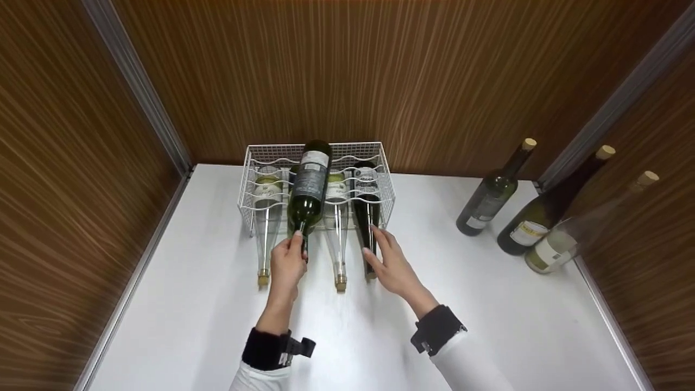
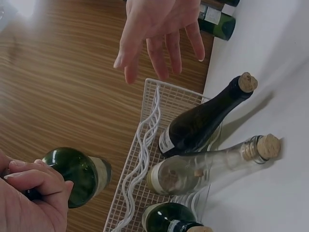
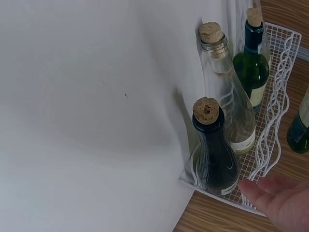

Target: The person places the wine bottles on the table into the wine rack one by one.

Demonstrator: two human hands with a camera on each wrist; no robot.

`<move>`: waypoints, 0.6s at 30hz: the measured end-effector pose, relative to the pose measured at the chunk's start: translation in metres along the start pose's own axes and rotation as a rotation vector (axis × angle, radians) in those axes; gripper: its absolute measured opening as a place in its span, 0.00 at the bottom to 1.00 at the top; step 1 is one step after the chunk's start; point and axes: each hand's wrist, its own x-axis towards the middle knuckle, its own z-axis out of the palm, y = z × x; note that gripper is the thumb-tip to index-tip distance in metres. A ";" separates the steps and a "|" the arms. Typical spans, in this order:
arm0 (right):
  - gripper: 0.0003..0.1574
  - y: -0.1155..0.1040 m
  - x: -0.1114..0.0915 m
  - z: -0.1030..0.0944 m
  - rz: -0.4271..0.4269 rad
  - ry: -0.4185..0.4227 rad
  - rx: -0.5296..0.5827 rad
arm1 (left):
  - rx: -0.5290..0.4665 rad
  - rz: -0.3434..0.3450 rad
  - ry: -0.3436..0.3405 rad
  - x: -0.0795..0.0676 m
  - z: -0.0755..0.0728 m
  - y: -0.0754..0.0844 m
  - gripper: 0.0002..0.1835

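Observation:
My left hand (image 1: 288, 265) grips the neck of a green wine bottle (image 1: 310, 182), its base pointing toward the back wall. The bottle is held above the white wire wine rack (image 1: 386, 190), neck toward me. Lying in the rack are a clear bottle (image 1: 267, 214) at the left, another clear bottle (image 1: 337, 217) right of the middle and a dark bottle (image 1: 367, 209) at the right. A corked green bottle (image 3: 252, 67) is mostly hidden under the held one in the head view. My right hand (image 1: 399, 270), fingers spread and holding nothing, hovers beside the dark bottle's neck.
At the right of the white table (image 1: 179, 304) stand three corked bottles: a dark green one (image 1: 491, 193), a dark one with a yellowish label (image 1: 529, 233) and a clear one (image 1: 554, 250). Wood-grain panels (image 1: 347, 70) enclose the back and sides, with the rack close to the back one.

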 end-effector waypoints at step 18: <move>0.42 -0.010 0.010 0.020 -0.064 -0.067 -0.057 | -0.021 -0.003 0.118 0.023 -0.047 0.000 0.20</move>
